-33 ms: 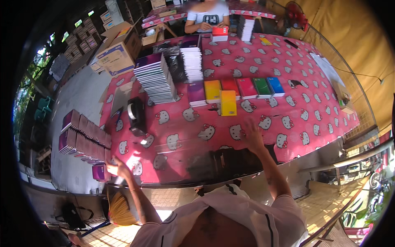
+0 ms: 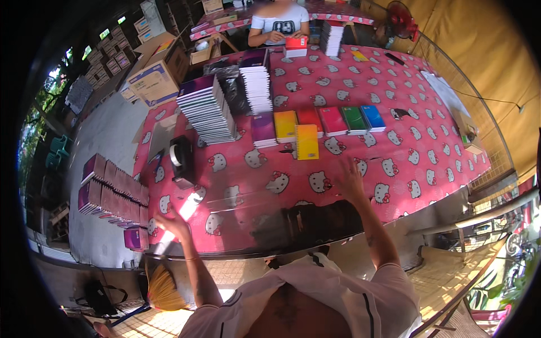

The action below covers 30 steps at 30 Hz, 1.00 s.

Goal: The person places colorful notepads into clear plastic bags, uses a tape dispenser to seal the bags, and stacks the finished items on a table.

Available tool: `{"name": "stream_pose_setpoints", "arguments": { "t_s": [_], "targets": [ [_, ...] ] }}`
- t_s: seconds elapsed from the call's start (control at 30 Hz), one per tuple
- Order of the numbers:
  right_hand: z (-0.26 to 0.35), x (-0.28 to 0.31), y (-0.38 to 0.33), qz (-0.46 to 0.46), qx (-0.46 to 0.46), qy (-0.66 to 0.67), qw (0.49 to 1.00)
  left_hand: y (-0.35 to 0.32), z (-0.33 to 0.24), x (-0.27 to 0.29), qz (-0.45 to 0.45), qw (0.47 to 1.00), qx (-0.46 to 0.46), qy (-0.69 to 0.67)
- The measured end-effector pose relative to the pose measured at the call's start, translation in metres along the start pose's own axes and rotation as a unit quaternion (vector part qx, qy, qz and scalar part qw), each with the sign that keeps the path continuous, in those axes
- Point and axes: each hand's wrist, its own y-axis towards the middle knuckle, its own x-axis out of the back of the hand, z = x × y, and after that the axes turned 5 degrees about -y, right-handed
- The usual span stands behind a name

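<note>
My left hand (image 2: 174,226) is over the front left part of the table, fingers apart and holding nothing. Just left of it stand rows of stacked purple notebooks (image 2: 114,194), with a short purple stack (image 2: 135,239) nearer me. My right hand (image 2: 351,185) is spread open, palm down, at the front of the table; whether it touches the cloth I cannot tell. Beyond it lies a row of small spiral notebooks: purple (image 2: 262,129), yellow (image 2: 285,124), red (image 2: 309,117), pink (image 2: 332,120), green (image 2: 354,119) and blue (image 2: 372,117). Another yellow notebook (image 2: 307,142) lies in front.
A black tape dispenser (image 2: 183,163) stands on the pink patterned tablecloth (image 2: 225,163). Behind it rise two tall notebook stacks (image 2: 207,112) (image 2: 257,84). Across the table a person (image 2: 279,25) handles a red-topped stack (image 2: 296,46). A cardboard box (image 2: 155,79) stands at the far left.
My left hand has shifted right, away from the purple notebook stacks. My right hand stays spread in nearly the same place. The whole view has turned slightly.
</note>
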Motion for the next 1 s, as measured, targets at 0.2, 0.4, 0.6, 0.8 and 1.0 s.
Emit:
{"name": "stream_pose_setpoints", "arguments": {
  "t_s": [0.2, 0.4, 0.6, 0.8, 1.0],
  "targets": [
    [-0.149, 0.008, 0.119, -0.075, -0.052, -0.110, 0.990, -0.236, -0.301, -0.122, 0.414, 0.810, -0.372, -0.184],
    [-0.250, 0.014, 0.186, -0.053, 0.025, -0.118, 0.991, -0.343, -0.444, -0.266, 0.390, 0.760, -0.495, -0.158],
    [-0.203, 0.046, 0.121, -0.157, 0.097, 0.104, 0.977, -0.326, -0.428, -0.320, 0.371, 0.751, -0.535, -0.113],
    [-0.163, 0.046, 0.002, -0.043, 0.215, 0.165, 0.962, -0.281, -0.505, -0.170, 0.535, 0.751, -0.381, -0.069],
    [-0.119, 0.040, 0.135, -0.025, 0.058, 0.335, 0.940, -0.354, -0.403, -0.178, 0.627, 0.715, -0.304, 0.058]
  ]
}}
